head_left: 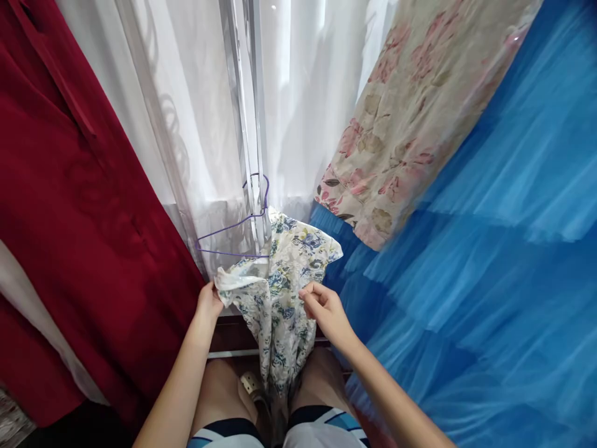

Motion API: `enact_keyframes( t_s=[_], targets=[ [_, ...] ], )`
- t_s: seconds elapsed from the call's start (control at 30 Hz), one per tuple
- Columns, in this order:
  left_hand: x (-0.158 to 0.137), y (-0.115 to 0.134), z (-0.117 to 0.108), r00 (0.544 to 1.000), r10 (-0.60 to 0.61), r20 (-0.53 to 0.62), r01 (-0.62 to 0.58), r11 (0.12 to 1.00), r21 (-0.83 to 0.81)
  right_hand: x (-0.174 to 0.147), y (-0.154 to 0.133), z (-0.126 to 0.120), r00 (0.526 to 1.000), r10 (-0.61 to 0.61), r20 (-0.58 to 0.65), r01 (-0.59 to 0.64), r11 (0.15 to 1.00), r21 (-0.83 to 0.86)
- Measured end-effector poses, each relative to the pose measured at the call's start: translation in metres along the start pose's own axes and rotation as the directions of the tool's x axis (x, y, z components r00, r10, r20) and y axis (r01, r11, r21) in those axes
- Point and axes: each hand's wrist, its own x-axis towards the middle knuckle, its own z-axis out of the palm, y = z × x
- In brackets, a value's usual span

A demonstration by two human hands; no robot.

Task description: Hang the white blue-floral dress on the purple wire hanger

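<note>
A white floral dress [284, 298] with blue and yellow-green flowers hangs in front of me, its lower part falling between my legs. One of its shoulders sits over the right side of a purple hanger [224, 254]; the hanger's left arm is bare. My left hand [212, 300] is closed on the loose left edge of the dress, below the bare arm. At the dress's right side, my right hand [324, 305] has its fingers curled and pinched together against the front. Whether fabric is between those fingertips is hidden.
The hanger's hook is at a pale metal bar [252, 124] before white sheer curtains [303, 112]. A red curtain [116, 249] hangs at the left. To the right are a beige floral cloth [396, 143] and blue ruffled tulle [466, 280]. A sandal [252, 386] shows below.
</note>
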Motion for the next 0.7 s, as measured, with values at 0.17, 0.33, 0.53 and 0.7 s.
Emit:
enact_keyframes(
  t_s=[0.17, 0.33, 0.53, 0.7],
  targets=[
    [-0.052, -0.017, 0.011, 0.978, -0.064, 0.197, 0.033, 0.987, 0.154, -0.007, -0.014, 0.011, 0.98, -0.188, 0.068, 0.196, 0.97, -0.142],
    [-0.106, -0.018, 0.037, 0.724, -0.028, 0.689, -0.417, 0.778, 0.469, 0.017, -0.043, 0.013, 0.883, -0.435, 0.177, 0.466, 0.858, -0.217],
    [-0.138, -0.017, 0.038, 0.62, -0.008, 0.784, -0.607, 0.628, 0.487, 0.063, 0.001, -0.027, 0.957, -0.291, -0.003, 0.264, 0.872, -0.412],
    [-0.143, -0.011, 0.035, 0.602, -0.094, 0.793, -0.542, 0.681, 0.493, 0.07, 0.018, -0.061, 0.939, -0.321, -0.124, 0.216, 0.83, -0.514]
  ],
)
